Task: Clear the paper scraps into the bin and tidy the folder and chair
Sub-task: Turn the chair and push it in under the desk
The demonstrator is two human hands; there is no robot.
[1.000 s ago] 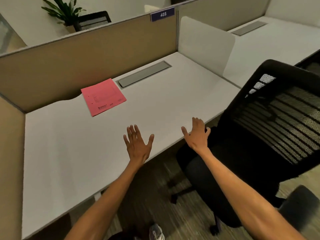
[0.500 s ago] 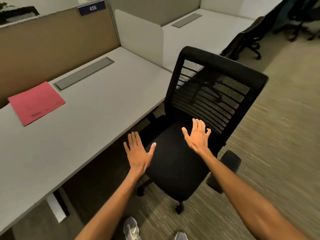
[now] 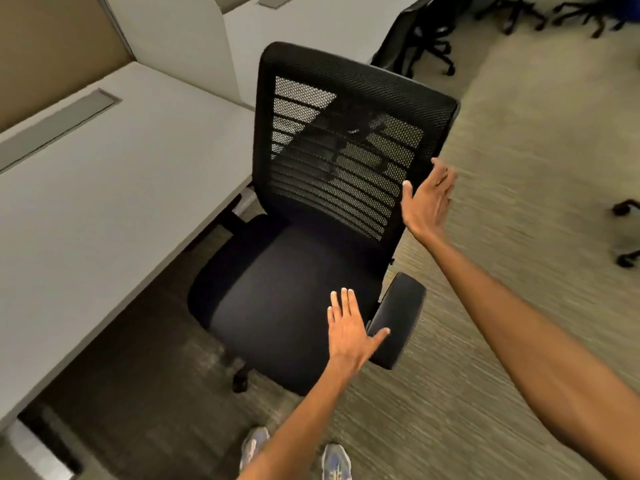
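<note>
A black office chair (image 3: 277, 292) with a mesh back stands beside the white desk (image 3: 114, 202), its seat partly under the desk edge. My left hand (image 3: 349, 330) is flat and open over the seat's right side, its thumb by the black armrest (image 3: 398, 320). My right hand (image 3: 427, 202) is open, fingers spread, at the right edge of the mesh back; I cannot tell whether it touches. The folder, paper scraps and bin are out of view.
A grey cable flap (image 3: 52, 126) is set into the desk. A white divider panel (image 3: 173, 39) separates the neighbouring desk. Other black chairs (image 3: 422, 32) stand at the back, and a chair base (image 3: 627, 233) at right. Carpet runs right of the chair. My shoes (image 3: 332, 462) show below.
My view swung right from the desk to the chair, and the pink folder left the frame. Both hands moved onto the chair, the right one rising to the backrest's edge.
</note>
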